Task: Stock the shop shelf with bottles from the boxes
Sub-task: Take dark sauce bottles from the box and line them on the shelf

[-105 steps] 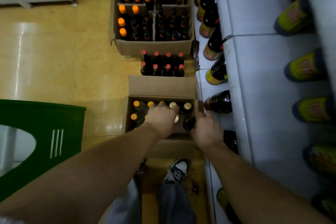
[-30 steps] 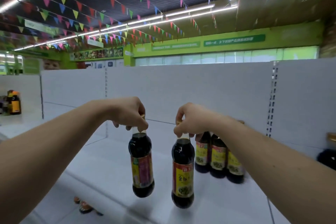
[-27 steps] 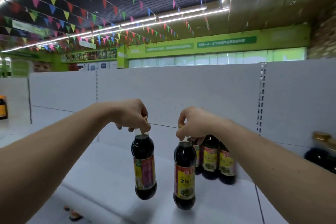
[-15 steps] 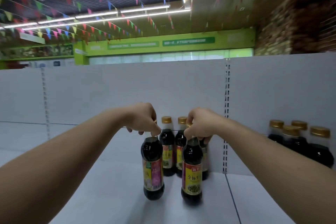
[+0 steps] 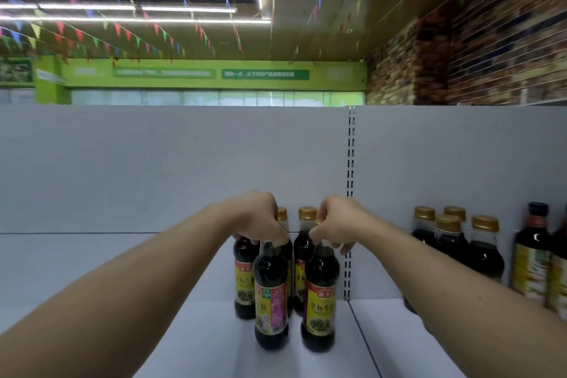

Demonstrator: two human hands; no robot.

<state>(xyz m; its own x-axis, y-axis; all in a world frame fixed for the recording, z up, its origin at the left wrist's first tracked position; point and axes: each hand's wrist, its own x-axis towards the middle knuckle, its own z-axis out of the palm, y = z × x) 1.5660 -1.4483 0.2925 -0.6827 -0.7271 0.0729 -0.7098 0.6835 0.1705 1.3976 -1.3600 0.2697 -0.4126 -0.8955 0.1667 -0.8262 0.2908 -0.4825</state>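
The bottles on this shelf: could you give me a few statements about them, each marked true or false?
1. The left hand and the right hand each grip a dark bottle by its top. True.
2. The left bottle wears a plain white label. False: its label is pink and yellow.
3. The rear bottles behind the right bottle have gold caps. True.
4. The shelf is bare to the right of the slotted upright. False: the right cluster of gold-capped bottles stands there.
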